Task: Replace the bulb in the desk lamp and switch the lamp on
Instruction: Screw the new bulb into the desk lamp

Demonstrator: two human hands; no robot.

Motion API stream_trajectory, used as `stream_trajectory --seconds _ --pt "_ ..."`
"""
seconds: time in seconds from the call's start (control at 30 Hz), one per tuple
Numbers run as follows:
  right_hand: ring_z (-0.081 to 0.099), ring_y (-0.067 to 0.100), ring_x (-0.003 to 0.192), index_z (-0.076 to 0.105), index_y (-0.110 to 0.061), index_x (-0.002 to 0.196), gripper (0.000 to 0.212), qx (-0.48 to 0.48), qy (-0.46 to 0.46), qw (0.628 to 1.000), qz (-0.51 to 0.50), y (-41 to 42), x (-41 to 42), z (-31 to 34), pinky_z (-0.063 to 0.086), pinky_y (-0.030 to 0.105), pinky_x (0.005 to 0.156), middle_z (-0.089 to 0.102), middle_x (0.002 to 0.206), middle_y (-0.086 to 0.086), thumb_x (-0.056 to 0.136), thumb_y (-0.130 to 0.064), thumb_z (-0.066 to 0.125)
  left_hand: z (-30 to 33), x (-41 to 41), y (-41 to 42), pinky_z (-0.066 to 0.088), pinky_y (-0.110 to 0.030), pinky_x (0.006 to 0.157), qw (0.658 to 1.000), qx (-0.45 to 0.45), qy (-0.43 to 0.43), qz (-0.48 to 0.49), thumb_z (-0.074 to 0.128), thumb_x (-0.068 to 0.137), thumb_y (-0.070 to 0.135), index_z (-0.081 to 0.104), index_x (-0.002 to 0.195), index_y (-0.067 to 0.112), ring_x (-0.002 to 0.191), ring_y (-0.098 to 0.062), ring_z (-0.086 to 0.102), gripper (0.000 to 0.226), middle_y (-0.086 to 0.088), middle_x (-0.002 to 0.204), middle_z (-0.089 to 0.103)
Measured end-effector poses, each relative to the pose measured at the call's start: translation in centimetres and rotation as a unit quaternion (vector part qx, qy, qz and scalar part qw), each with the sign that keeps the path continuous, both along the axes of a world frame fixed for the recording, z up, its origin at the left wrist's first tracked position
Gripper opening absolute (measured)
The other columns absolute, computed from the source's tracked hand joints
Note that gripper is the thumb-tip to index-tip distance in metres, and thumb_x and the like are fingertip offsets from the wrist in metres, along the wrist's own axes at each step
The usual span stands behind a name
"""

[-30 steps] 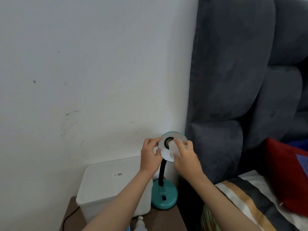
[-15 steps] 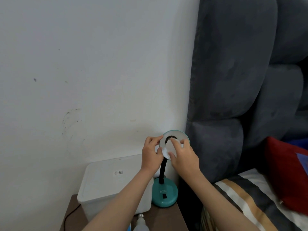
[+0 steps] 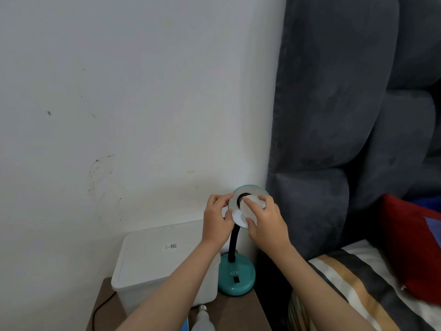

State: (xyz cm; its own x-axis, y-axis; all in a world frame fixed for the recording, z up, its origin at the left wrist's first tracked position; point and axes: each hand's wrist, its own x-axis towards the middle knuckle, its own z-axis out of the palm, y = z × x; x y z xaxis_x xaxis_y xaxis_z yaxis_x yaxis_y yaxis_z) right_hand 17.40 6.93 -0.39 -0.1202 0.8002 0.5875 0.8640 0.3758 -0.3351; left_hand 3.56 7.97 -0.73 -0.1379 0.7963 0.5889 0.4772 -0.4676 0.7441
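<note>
My left hand [image 3: 217, 219] grips the rim of the teal lamp's shade [image 3: 248, 191] on the nightstand [image 3: 241, 309] while my right hand [image 3: 267, 223] holds a white bulb [image 3: 250, 206] at the socket; another bulb [image 3: 202, 320] lies below.

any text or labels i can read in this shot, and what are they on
"ATN" in pale raised letters on the teal lamp base, just above its black switch.
A small sticker on the lid of the white plastic box carries a QR-like code and tiny print, too small to read.
Nothing readable shows on the bulb held at the lamp shade or on the spare bulb on the table.
</note>
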Motion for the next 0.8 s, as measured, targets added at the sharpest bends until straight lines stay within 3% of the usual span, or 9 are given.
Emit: stream_trajectory --seconds 0.13,0.3,0.5,0.57,0.67,0.8 --pt "0.055 0.027 0.085 0.052 -0.020 0.125 0.050 -0.008 0.047 0.999 -0.020 0.5 0.2 0.6 0.047 0.029 0.053 0.046 0.105 0.011 0.080 -0.033 0.069 -0.1 0.1 -0.1 0.039 -0.001 0.082 1.000 -0.003 -0.002 -0.002 0.054 0.081 -0.008 0.060 0.115 0.020 0.098 -0.009 0.054 0.045 0.003 0.104 0.050" --pt "0.054 0.032 0.098 0.047 -0.010 0.125 0.052 0.006 0.037 0.999 -0.004 0.5 -0.5 0.0 0.049 0.032 0.061 0.042 0.120 0.017 0.079 -0.024 0.067 -0.1 0.2 -0.1 0.038 0.000 0.083 1.000 -0.003 0.000 -0.001 0.053 0.081 -0.008 0.060 0.115 0.020 0.099 -0.009 0.055 0.045 0.004 0.105 0.050" --pt "0.058 0.036 0.082 0.057 0.003 0.108 0.045 -0.002 0.035 0.998 -0.057 0.6 -1.1 0.5 0.049 0.034 0.058 0.055 0.097 0.022 0.077 -0.026 0.072 0.0 0.2 0.2 0.038 0.000 0.082 1.000 -0.003 0.005 0.005 0.054 0.081 -0.008 0.060 0.115 0.018 0.098 -0.011 0.055 0.044 0.003 0.104 0.049" --pt "0.058 0.037 0.088 0.055 0.001 0.113 0.047 0.005 0.037 0.998 -0.052 0.6 -1.2 0.4 0.053 0.038 0.060 0.054 0.105 0.023 0.077 -0.025 0.072 0.1 0.3 0.1 0.037 0.001 0.083 1.000 -0.004 0.006 0.006 0.054 0.081 -0.008 0.060 0.116 0.017 0.098 -0.011 0.054 0.043 0.004 0.104 0.049" --pt "0.054 0.039 0.101 0.050 -0.014 0.129 0.055 0.022 0.024 0.999 -0.025 0.3 -1.0 -0.3 0.057 0.046 0.069 0.047 0.123 0.022 0.078 -0.019 0.071 0.1 0.4 0.0 0.038 -0.001 0.083 1.000 -0.009 0.004 0.005 0.054 0.082 -0.007 0.059 0.116 0.018 0.099 -0.009 0.054 0.042 0.005 0.105 0.048" --pt "0.048 0.037 0.106 0.047 -0.021 0.132 0.060 -0.004 0.034 0.999 0.010 0.0 -0.5 -0.9 0.054 0.047 0.075 0.047 0.123 0.017 0.076 -0.010 0.065 0.0 0.2 0.1 0.039 -0.001 0.082 1.000 -0.008 0.005 0.006 0.054 0.081 -0.007 0.060 0.115 0.018 0.099 -0.010 0.054 0.043 0.004 0.104 0.049"
